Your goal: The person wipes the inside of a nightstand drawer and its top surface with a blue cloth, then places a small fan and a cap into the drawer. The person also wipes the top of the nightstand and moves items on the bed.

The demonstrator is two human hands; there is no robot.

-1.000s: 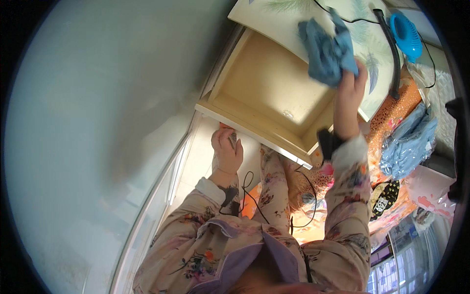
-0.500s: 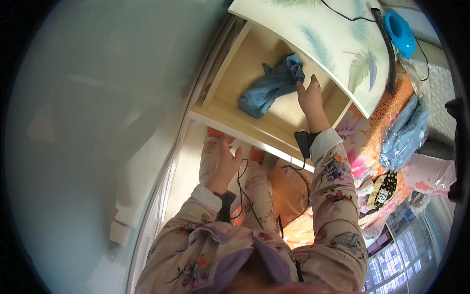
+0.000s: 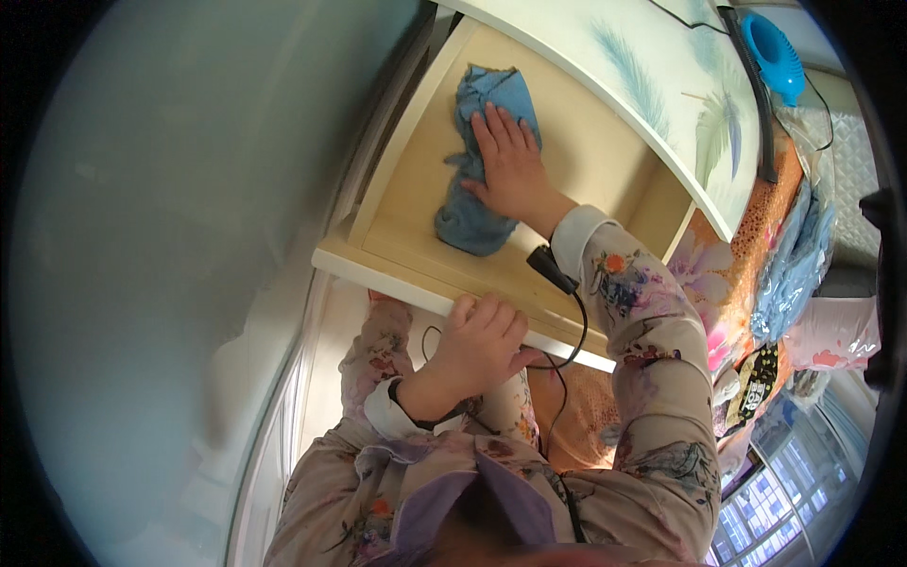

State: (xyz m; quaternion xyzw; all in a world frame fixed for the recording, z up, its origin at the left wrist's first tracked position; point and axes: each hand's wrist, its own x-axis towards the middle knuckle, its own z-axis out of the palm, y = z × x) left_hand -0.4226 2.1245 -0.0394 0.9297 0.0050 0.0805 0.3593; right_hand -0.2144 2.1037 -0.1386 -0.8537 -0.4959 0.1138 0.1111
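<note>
- One right hand point(image 3: 510, 170) lies palm down inside the drawer point(image 3: 406, 203), its fingers stretched out and slightly apart on the blue cloth point(image 3: 470, 210), thumb set off toward the drawer's front; it rests flat on the fabric and is not clamped round it
- Blue cloth, creased and bunched into a long shape, rests on the drawer's floor in its left half, running from near the back toward the front, partly covered by the hand
- Left hand point(image 3: 477, 345) is at the drawer's front panel, fingers side by side and bent with the tips at its upper edge, thumb held away from them; whether it grips the panel firmly I cannot tell
- Black device point(image 3: 551, 269) at the right wrist sits above the drawer's front right part, a black cable point(image 3: 584, 333) dropping from it past the drawer's front
- Floral sleeve point(image 3: 652, 302) with a white cuff reaches over the drawer's right front corner
- Floral trousers point(image 3: 378, 350) show below the drawer's front
- White top point(image 3: 652, 94) printed with feathers spreads behind and to the right of the drawer
- Black hose point(image 3: 763, 123) and a blue plastic piece point(image 3: 775, 57), ridged and oval, lie beyond the drawer's right side
- Orange patterned fabric point(image 3: 727, 255), bagged blue fabric point(image 3: 792, 269) and a pink package point(image 3: 831, 331) are right of the drawer
- Pale smooth surface point(image 3: 179, 236) fills the space left of the drawer
</note>
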